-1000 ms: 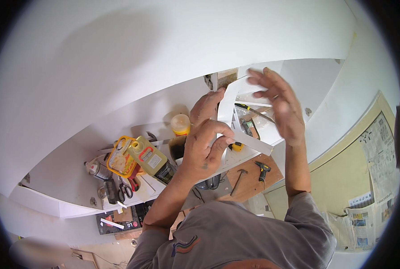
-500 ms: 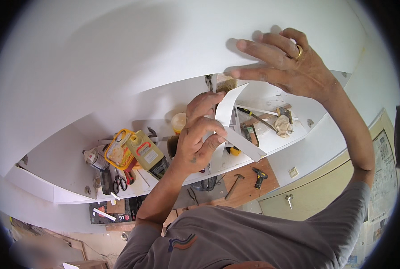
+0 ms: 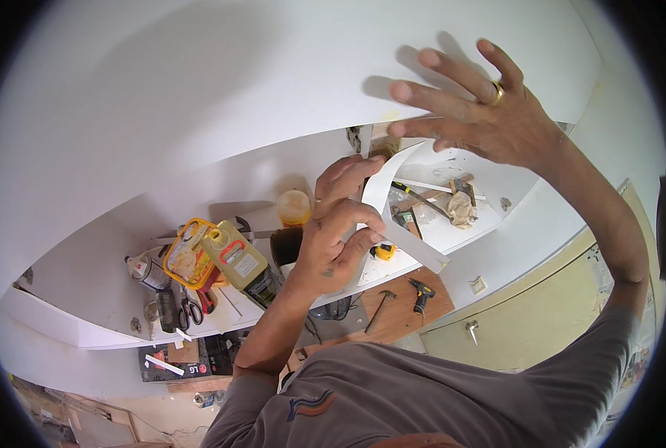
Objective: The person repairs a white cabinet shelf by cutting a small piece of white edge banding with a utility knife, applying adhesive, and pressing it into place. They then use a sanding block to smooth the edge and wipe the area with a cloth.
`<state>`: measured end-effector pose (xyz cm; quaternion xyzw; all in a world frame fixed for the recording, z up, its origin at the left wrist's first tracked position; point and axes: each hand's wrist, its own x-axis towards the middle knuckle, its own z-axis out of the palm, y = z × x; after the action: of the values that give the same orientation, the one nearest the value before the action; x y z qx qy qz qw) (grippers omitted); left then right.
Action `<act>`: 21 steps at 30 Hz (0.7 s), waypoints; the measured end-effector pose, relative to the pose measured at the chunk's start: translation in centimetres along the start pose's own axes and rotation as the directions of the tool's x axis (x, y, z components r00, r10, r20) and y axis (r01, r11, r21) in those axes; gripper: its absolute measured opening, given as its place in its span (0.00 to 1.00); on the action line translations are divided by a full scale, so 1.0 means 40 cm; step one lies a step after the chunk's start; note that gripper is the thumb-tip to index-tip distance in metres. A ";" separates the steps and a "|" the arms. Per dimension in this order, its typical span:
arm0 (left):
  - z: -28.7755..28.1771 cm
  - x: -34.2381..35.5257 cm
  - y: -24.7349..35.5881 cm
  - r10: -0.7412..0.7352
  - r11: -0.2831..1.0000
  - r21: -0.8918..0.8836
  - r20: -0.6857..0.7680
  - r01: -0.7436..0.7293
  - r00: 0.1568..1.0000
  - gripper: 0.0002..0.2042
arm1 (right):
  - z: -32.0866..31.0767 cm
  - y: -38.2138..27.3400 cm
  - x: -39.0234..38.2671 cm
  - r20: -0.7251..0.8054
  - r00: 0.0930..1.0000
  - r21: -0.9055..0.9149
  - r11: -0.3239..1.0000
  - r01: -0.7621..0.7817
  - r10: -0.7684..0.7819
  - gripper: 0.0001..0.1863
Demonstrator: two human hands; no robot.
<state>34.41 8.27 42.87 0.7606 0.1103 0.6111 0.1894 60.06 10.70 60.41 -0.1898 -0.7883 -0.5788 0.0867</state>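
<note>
Thumb and forefinger of the left hand were clamped on a thin white strip, and there it sat in mid-air before the open shelf, one part curling upward, another running down to the right; whether that was one bent piece or two could not be told. Well apart, up to the right, the right hand was empty, fingers splayed, a gold ring catching the light, its shadow thrown on the white panel! Under the arms, the grey shirt showed a striped emblem in red and blue with tiny lettering. Left along the shelf, printing everywhere: a yellowish jug wore a red mark, a pale label and a dark one lower down; beside it leaned a yellow-rimmed tub with a picture on its face; farther left stood a can with small print, too fine to read. Below the shelf, a black box bore pale lettering. And over the brown board lay a hammer and, just beside it, a black-and-yellow drill.
</note>
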 end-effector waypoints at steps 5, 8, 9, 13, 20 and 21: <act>-0.005 -0.005 -0.015 0.004 1.000 0.005 0.032 -0.004 0.999 0.06 | 0.002 -0.009 0.022 -0.023 0.999 0.095 0.995 -0.024 0.026 0.40; -0.015 -0.010 -0.021 0.010 1.000 0.021 0.054 -0.011 0.998 0.07 | 0.026 -0.029 0.067 -0.121 0.992 0.090 0.995 0.036 -0.025 0.39; -0.017 -0.012 -0.022 0.010 1.000 0.016 0.057 -0.011 0.998 0.07 | 0.026 -0.025 0.064 -0.122 0.992 0.065 0.997 0.040 -0.032 0.39; -0.003 -0.004 0.000 -0.041 0.999 -0.033 0.003 0.041 0.999 0.05 | 0.046 -0.003 0.019 -0.164 0.986 0.022 0.999 0.034 -0.030 0.36; -0.003 -0.003 0.002 -0.037 0.997 -0.063 0.003 0.037 0.999 0.04 | 0.053 -0.039 -0.001 -0.133 0.989 0.152 0.988 -0.042 0.062 0.33; -0.004 -0.005 -0.002 -0.038 0.997 -0.074 0.000 0.038 0.999 0.04 | 0.051 -0.042 0.015 -0.140 0.988 0.155 0.987 -0.040 0.062 0.33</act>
<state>34.21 8.29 42.67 0.7503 0.1025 0.6117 0.2289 59.00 12.30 58.50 -0.1605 -0.8166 -0.5271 0.1723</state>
